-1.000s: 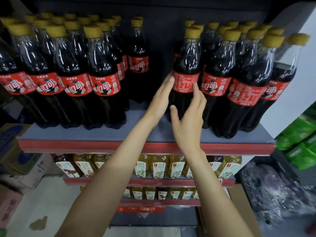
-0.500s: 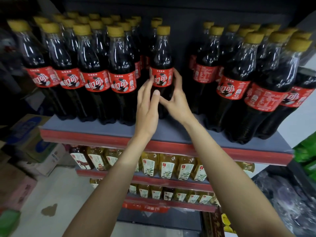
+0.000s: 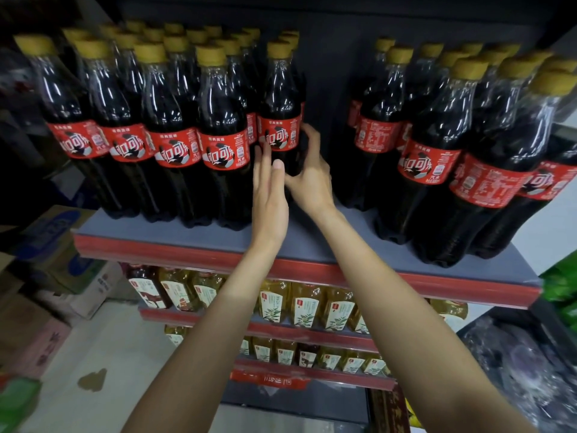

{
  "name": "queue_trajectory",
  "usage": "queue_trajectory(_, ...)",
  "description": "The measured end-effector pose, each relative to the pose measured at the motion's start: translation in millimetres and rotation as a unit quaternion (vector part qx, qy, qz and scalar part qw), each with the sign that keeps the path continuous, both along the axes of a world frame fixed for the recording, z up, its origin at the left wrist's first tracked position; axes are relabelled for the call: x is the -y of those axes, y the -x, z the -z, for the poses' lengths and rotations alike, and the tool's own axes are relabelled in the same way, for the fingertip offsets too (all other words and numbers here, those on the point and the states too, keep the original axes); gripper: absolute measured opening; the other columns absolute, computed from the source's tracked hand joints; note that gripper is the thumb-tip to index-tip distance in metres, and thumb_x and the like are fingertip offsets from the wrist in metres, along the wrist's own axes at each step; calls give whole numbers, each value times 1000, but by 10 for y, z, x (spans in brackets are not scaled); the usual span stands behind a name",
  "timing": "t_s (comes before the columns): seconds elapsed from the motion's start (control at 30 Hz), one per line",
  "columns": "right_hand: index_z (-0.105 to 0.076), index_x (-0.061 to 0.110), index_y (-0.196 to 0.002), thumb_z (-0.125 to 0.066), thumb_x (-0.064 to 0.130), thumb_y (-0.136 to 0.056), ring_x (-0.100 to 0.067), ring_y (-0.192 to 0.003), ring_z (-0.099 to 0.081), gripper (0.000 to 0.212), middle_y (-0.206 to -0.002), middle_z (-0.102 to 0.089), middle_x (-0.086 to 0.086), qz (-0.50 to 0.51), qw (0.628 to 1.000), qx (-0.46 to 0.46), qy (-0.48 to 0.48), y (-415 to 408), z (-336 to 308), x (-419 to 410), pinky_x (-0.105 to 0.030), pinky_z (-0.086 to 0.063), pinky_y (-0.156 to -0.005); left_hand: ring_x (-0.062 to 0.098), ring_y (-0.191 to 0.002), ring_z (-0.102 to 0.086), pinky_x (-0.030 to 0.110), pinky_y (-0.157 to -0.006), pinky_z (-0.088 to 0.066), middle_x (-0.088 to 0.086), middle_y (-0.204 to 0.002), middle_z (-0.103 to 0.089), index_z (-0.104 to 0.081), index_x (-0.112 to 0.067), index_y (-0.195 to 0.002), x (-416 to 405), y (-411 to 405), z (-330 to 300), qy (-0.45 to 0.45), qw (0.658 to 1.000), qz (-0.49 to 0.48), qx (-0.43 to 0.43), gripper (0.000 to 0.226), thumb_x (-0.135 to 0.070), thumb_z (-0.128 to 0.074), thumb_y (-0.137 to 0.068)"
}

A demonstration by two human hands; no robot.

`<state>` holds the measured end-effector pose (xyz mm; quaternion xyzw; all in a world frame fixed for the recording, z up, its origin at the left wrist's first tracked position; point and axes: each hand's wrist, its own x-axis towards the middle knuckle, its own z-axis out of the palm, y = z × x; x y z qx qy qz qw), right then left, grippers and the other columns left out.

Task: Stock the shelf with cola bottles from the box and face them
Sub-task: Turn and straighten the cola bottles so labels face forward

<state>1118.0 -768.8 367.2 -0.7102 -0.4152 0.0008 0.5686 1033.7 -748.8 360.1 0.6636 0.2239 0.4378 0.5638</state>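
Both hands reach up to one cola bottle (image 3: pixel 278 120) standing upright on the grey shelf (image 3: pixel 187 235), at the right end of the left-hand block of bottles. The right hand (image 3: pixel 309 179) curls around that bottle's right side, fingers wrapped at the level of the red label and thumb pointing toward the other hand, so it grips the bottle. The left hand (image 3: pixel 269 195) lies with straight fingers flat against the bottle's lower left front, fingertips just under the label, relaxed and not clasped; the two thumbs nearly meet in front of the bottle. The held bottle's label faces outward, as do the labels of the row of cola bottles (image 3: pixel 175 132) just to the left of the left hand, all with yellow caps. To the right of the right hand a bare stretch of shelf opens, and beyond it stands a second group of cola bottles (image 3: pixel 437 145), some with labels turned sideways. Below the forearms, lower shelves carry yellow tea bottles (image 3: pixel 299 304) in rows. Down to the left of the left forearm, cardboard boxes (image 3: pixel 53 251) are stacked on the floor; whether any of them holds cola cannot be told.
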Motion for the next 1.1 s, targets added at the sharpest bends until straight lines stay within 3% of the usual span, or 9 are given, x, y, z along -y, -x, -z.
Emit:
queue_trajectory(0.23, -33, 16, -143, -76, 22, -80, -16, -98, -57, 76, -115, -57, -8, 28, 999, 28, 37, -51, 9, 201, -31, -50, -83, 5, -145, -14, 30, -120, -14, -7, -158, -21, -26, -27, -149, 98, 50, 9, -6, 1000, -4, 4, 59, -46, -29, -93)
queue_trajectory(0.33, -37, 10, -141, -64, 10, -87, -24, -116, -51, 61, -130, -47, -14, 104, 993, 50, 0, 13, 112, 459, -43, -47, -97, 7, -135, -37, 20, -111, -30, 2, -143, -43, -45, -19, -135, 277, 64, -17, -95, 992, -18, 83, 37, -23, -38, -99)
queue_trajectory(0.4, -33, 4, -144, -58, 2, -87, -32, -130, -39, 62, -140, -35, -19, 144, 987, 73, -8, 83, 186, 593, -41, -34, -111, 7, -128, -44, 19, -106, -35, 1, -134, -48, -47, -19, -128, 299, -87, -115, -78, 991, 63, 93, 31, -18, -39, -98)
queue_trajectory(0.5, -17, 2, -150, -57, -1, -85, -38, -139, -21, 76, -150, -17, -24, 188, 978, 87, 24, 109, 235, 678, -34, -16, -114, 16, -134, -41, 31, -112, -32, 3, -144, -44, -41, -20, -139, 183, -485, -329, 37, 983, 179, 10, 39, -31, -32, -103)
queue_trajectory(0.6, 0, 5, -152, -58, 3, -88, -41, -143, -13, 87, -154, -8, -24, 174, 982, 42, 56, 63, 229, 680, -46, -15, -119, 23, -141, -31, 41, -117, -23, 5, -154, -32, -29, -23, -148, 69, -765, -412, 86, 962, 245, -80, 55, -49, -16, -102)
queue_trajectory(0.67, 6, 10, -152, -61, 6, -88, -40, -143, -19, 93, -153, -11, -22, 158, 985, 25, 56, 11, 192, 696, -50, -25, -115, 25, -142, -28, 44, -117, -22, 5, -156, -28, -26, -22, -150, 66, -790, -423, 85, 958, 257, -99, 59, -52, -13, -101)
queue_trajectory(0.8, 6, 18, -153, -67, 9, -86, -29, -140, -29, 99, -156, -20, -14, 132, 989, 1, 59, -152, 86, 759, -41, -35, -110, 15, -133, -39, 38, -113, -30, -3, -150, -38, -36, -30, -144, 116, -571, -387, 48, 975, 208, -65, 50, -49, -17, -102)
queue_trajectory(0.97, -5, 14, -153, -78, 18, -78, -23, -138, -37, 105, -155, -31, -7, 96, 993, 16, 62, -327, 10, 651, -30, -36, -107, 6, -131, -40, 36, -114, -27, -12, -142, -41, -47, -52, -122, 99, -278, -152, -8, 987, 156, -26, 44, -64, -26, -86)
queue_trajectory(1.1, -17, 14, -149, -80, 22, -76, -24, -127, -49, 97, -143, -47, -8, 103, 993, 0, 52, -404, -33, 564, -21, -39, -91, 6, -136, -33, 43, -118, -25, -18, -137, -39, -45, -52, -122, 90, -307, -144, -22, 988, 149, -24, 37, -58, -31, -88)
